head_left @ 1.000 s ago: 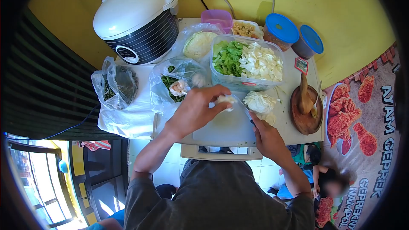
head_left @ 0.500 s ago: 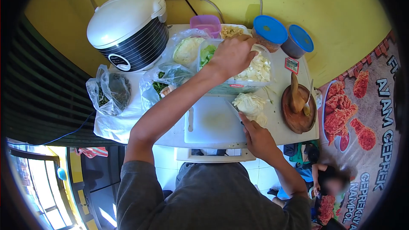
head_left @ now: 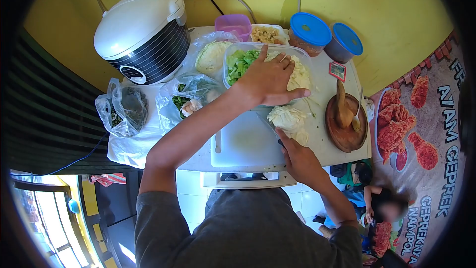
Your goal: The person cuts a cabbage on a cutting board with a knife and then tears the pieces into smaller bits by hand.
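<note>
Fingers spread, my left hand [head_left: 271, 77] is held palm down over a clear plastic container [head_left: 229, 55], partly hiding it. Chopped white cabbage [head_left: 300, 75] fills the container's right side, and cut green leaves [head_left: 240, 63] lie at its left. My right hand [head_left: 300, 160] is wrapped around the handle of a knife [head_left: 267, 123], whose blade points up and left over the edge of a white cutting board [head_left: 248, 144]. A leafy piece of cabbage [head_left: 286, 117] sits just beyond the blade, below my left thumb.
A rice cooker [head_left: 141, 30] stands at the back left, near plastic bags of greens [head_left: 124, 111] and a wrapped cabbage [head_left: 213, 55]. At right are a mortar [head_left: 333, 136] with its pestle [head_left: 343, 111] and blue-lidded tubs [head_left: 311, 29]. A person [head_left: 379, 203] is at lower right.
My left hand has gone from bent, bunched fingers over the container to a flat, spread pose, slightly lower. The right hand keeps the knife in nearly the same place.
</note>
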The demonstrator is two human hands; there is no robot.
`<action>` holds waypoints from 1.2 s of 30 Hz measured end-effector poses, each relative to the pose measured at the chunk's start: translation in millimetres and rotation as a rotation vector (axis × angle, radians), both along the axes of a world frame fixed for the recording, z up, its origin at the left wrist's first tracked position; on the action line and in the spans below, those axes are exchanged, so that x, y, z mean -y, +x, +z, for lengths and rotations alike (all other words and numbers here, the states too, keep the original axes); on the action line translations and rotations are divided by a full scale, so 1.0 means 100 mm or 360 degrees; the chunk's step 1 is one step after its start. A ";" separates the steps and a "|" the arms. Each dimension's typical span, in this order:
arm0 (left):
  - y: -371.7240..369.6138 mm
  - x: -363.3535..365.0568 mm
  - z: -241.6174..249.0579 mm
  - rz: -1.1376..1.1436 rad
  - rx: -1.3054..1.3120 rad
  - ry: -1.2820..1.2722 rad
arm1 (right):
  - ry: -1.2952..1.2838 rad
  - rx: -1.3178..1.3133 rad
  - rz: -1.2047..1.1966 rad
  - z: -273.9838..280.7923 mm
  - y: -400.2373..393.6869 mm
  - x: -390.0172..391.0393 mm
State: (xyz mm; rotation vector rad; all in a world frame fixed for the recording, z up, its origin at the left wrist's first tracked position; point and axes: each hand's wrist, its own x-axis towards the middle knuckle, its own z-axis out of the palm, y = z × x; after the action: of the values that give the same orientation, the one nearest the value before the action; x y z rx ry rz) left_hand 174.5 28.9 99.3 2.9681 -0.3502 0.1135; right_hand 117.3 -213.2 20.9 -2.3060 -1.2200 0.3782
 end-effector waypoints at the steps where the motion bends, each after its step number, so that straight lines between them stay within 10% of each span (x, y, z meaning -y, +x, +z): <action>1: 0.00 0.00 0.01 -0.0001 -0.0001 0.0013 | 0.0006 0.0004 -0.0036 0.05 -0.01 0.00; 10: -0.58 -0.10 0.17 -0.0004 0.0781 -0.0411 | -0.0076 0.0262 -0.0075 0.32 0.22 0.31; 15: -1.11 -0.22 -0.06 -0.0402 0.0833 -0.1575 | -0.0010 0.0181 -0.0388 0.16 0.14 0.25; 22: -1.53 -0.17 -0.78 0.0019 0.0743 -0.2197 | 0.0175 0.0336 -0.0304 -0.01 0.23 0.30; 26: -1.40 -0.14 -0.94 0.0578 0.0291 -0.2312 | 0.0161 0.0363 -0.0232 0.10 0.25 0.26; 36: -1.13 0.06 -0.75 0.0227 -0.0085 -0.1497 | 0.0736 0.0020 -0.0435 0.19 0.32 0.29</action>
State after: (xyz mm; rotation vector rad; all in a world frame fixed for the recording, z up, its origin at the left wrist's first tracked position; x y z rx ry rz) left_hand 61.9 22.4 24.8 2.0522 -0.0403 0.1594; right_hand 148.8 -242.5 40.1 -2.0290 -0.8673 -0.0183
